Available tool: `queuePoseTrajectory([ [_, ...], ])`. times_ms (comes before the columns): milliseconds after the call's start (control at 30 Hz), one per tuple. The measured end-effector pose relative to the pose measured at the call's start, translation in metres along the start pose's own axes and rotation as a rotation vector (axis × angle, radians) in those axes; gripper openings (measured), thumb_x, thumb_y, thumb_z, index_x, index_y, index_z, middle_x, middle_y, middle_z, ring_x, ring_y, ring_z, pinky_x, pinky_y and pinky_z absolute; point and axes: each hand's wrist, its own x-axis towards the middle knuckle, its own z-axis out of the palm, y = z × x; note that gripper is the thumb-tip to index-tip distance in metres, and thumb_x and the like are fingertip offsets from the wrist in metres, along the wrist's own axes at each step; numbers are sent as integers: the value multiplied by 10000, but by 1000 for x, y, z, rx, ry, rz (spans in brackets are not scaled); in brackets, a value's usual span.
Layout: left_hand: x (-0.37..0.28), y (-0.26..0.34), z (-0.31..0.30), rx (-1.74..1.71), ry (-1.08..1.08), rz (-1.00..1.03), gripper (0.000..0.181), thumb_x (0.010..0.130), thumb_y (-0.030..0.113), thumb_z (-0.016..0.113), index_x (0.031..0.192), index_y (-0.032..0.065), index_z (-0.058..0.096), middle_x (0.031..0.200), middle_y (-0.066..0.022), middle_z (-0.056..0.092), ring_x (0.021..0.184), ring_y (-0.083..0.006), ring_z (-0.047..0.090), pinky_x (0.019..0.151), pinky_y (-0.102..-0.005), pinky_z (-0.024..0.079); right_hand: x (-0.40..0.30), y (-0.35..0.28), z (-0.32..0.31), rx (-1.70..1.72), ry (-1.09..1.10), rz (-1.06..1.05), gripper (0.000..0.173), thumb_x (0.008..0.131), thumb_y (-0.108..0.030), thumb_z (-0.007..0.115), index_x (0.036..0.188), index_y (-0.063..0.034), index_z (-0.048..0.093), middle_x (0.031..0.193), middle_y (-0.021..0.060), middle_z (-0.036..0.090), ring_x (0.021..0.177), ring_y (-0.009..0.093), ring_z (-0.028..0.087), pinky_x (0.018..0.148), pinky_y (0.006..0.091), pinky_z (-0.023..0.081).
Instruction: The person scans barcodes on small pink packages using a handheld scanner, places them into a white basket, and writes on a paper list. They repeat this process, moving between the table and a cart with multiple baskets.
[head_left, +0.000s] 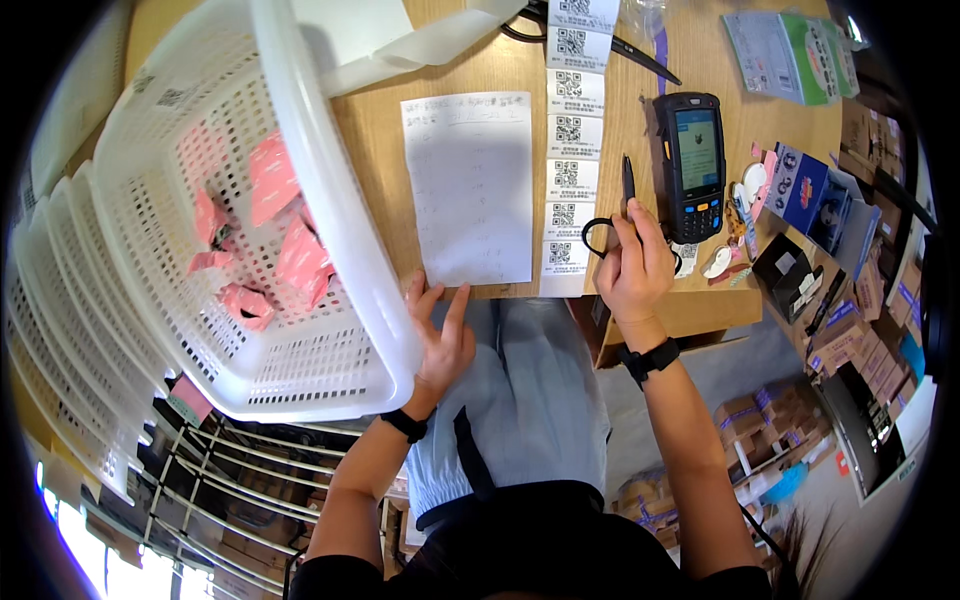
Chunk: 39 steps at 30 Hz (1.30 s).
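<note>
A white paper sheet (471, 187) with faint writing lies on the wooden table. At its bottom edge, my left hand (442, 330) rests with fingers spread, beside the white basket's rim. My right hand (637, 266) grips black-handled scissors (628, 176) near the pivot; the blades point away from me, and a finger loop shows on either side. Between the hands runs a strip of white labels (570, 175) with printed codes. A black handheld scanner (690, 169) with a lit screen lies just beyond my right hand, to the right.
A white perforated plastic basket (337, 187) with several pink packets (274, 176) covers the left side, beside stacked baskets (82, 300). A black cable or tool tip (645, 60) lies at the back. Small hair clips (754, 180), a blue box (799, 184) and green-white packages (795, 60) are at right.
</note>
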Motion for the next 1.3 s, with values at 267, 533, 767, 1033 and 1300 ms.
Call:
queuePoseTrajectory([
  [267,11,18,-49,-25,-279,-33,578,651,-41,504,1222,8,431,1182,-207,366,1230,-427,301,1006,-496,292,2,-9,-9,-40,-46,32,283,641,31,555,919,-17,579,1113,146,554,980,320,558,768,382,473],
  [533,-16,22,-127,-331,-681,-96,403,734,39,542,1133,40,482,1133,-171,485,994,-351,511,832,-404,441,-1,-12,-6,-79,-106,46,284,672,3,547,951,-49,545,1179,120,508,1082,311,492,861,400,403],
  [767,-78,-23,-199,-816,-380,-581,197,823,67,534,1012,10,539,895,-100,583,828,-214,599,713,-298,491,-2,-11,-4,-99,-95,45,303,666,7,538,963,-48,535,1180,125,497,1072,320,489,864,408,402],
  [1033,-109,-72,-209,-1441,299,-1113,102,836,0,455,906,11,528,859,-71,577,788,-157,585,741,-251,475,-4,-12,-2,-153,-120,5,327,657,25,514,977,-41,531,1180,143,486,1057,340,477,874,427,389],
  [1300,-95,-77,-223,-1581,427,-990,300,841,53,443,1133,-16,459,971,-98,579,909,-201,588,850,-311,472,-5,-12,-1,-195,-171,7,325,669,28,499,988,-33,501,1208,159,452,1078,360,435,898,446,359],
])
